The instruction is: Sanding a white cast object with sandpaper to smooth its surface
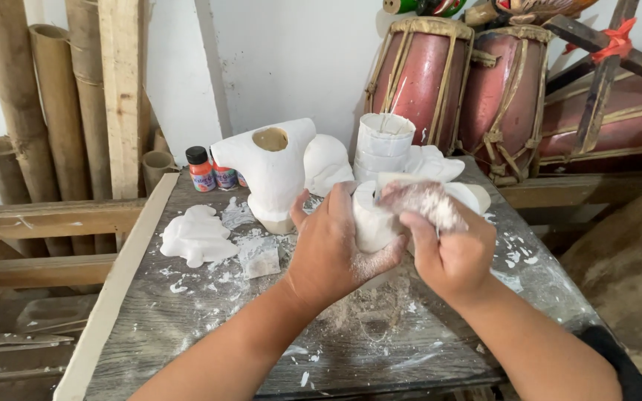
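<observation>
over the dusty worktable [187,319], you hold a white plaster piece [371,219].
your left hand [332,249] clasps its side; your right hand [447,252] pinches worn sandpaper [425,200] on top. likely brittle, stiff; grip the thick body.

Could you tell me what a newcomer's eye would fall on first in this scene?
Most likely the two dusty hands at centre: the left hand holds a white plaster piece, and the right hand presses a dusty scrap against it. Behind stand a tall white plaster form and two red drums.
</observation>
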